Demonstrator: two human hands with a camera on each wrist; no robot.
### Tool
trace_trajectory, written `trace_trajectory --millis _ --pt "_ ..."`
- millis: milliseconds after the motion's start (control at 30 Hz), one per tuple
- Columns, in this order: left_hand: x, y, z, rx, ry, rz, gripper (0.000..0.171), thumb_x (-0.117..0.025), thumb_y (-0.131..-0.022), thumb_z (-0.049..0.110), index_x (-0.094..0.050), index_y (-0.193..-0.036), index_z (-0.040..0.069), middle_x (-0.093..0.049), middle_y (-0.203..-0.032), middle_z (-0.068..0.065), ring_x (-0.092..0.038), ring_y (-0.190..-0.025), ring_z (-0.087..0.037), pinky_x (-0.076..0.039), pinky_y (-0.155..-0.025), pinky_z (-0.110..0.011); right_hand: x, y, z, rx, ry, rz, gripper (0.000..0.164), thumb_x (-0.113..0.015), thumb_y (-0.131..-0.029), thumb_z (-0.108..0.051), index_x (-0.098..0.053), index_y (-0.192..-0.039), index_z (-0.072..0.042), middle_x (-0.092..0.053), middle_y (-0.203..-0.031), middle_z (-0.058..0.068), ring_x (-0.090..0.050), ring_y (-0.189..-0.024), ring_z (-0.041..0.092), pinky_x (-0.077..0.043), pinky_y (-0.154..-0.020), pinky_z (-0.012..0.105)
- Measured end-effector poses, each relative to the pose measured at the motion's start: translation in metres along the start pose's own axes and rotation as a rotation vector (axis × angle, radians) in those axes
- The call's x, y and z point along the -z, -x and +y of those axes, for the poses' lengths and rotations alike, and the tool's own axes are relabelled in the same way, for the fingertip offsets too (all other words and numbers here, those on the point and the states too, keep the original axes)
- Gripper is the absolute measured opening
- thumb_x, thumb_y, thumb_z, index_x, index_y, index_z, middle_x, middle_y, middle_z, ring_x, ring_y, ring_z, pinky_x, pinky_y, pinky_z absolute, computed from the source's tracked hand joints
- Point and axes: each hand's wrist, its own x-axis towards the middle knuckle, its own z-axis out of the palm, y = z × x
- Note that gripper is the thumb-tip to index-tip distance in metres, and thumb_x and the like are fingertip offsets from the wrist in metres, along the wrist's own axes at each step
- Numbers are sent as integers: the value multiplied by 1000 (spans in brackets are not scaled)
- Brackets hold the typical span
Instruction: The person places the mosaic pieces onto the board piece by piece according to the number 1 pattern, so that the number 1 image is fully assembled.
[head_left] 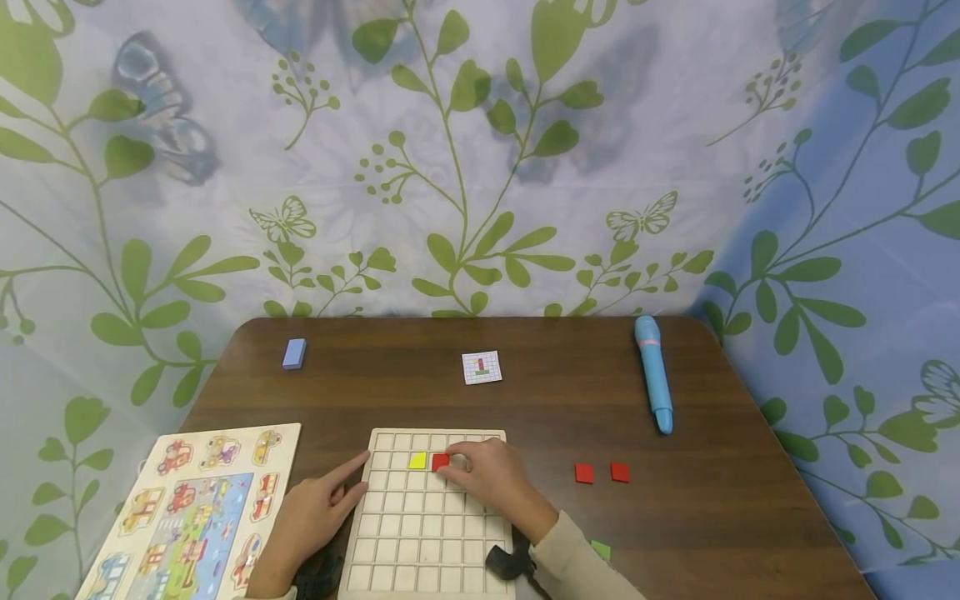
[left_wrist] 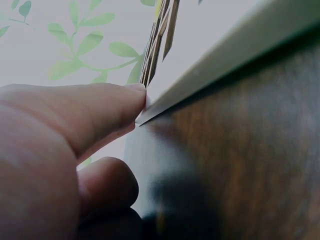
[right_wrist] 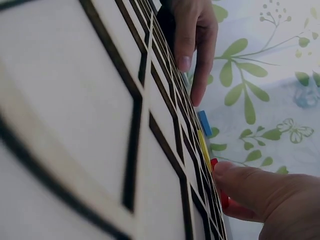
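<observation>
A pale wooden grid board (head_left: 416,550) lies at the table's front, and a yellow square tile (head_left: 417,460) sits in one of its upper cells. Just right of the yellow tile, my right hand (head_left: 491,475) pinches a red square tile (head_left: 439,462) between thumb and fingers, at the board's surface. In the right wrist view the thumb (right_wrist: 240,180) covers part of that red tile. My left hand (head_left: 311,517) touches the board's left edge with an extended index finger and the thumb; its other fingers are folded under.
Two loose red tiles (head_left: 583,473) and a partly hidden green tile (head_left: 600,549) lie right of the board. A patterned card (head_left: 482,367), a blue block (head_left: 295,354) and a light-blue microphone (head_left: 654,375) are farther back. A vehicle picture puzzle (head_left: 281,475) lies at left.
</observation>
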Motion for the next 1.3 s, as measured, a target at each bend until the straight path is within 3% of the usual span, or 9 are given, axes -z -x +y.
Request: trace_trajectory --millis 633,900,1300 --pt "1 -1 1 -11 5 3 45 -72 -97 34 -65 -141 27 -25 -52 19 -12 -46 0 -19 -45 -22 -7 -4 2 3 48 -16 30 -78 -88 -48 -81 -107 -25 -36 -46 -23 -33 -51 -2 -29 -45 20" --pt "2 0 2 7 3 -1 45 -71 -98 35 -65 -141 28 -26 -52 19 -14 -46 0 -20 -45 -22 -10 -3 2 12 53 -22 30 -79 -88 -48 -81 -108 -25 -32 -45 -22 -20 -47 -4 -18 -44 19" --pt "1 0 3 -6 -2 8 45 -72 -98 35 -65 -141 27 -26 -52 20 -13 -46 1 -19 -44 -22 -8 -3 3 8 25 -11 28 -80 -87 -47 -81 -107 -26 -36 -47 -23 -31 -51 -2 -28 -48 21"
